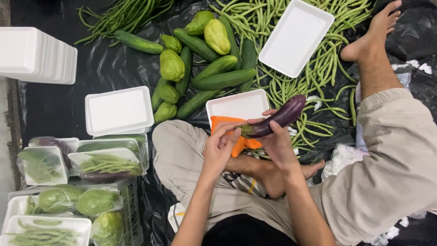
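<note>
I saw the right hand clasped round the purple eggplant — the left hand pinched its stem end, above a white tray holding carrots.

- A black plastic sheet covers the floor across most of the view, wrinkled and shining under even, bright overhead light.
- At nine o'clock a strip of bare grey floor shows beside the sheet's edge.
- At ten o'clock stands a stack of white foam trays.
- At twelve o'clock loose green beans and cucumbers lie spread over the sheet.
- At seven o'clock wrapped vegetable packs sit piled on a pale crate.
- At five o'clock white scraps dot the sheet.
</note>
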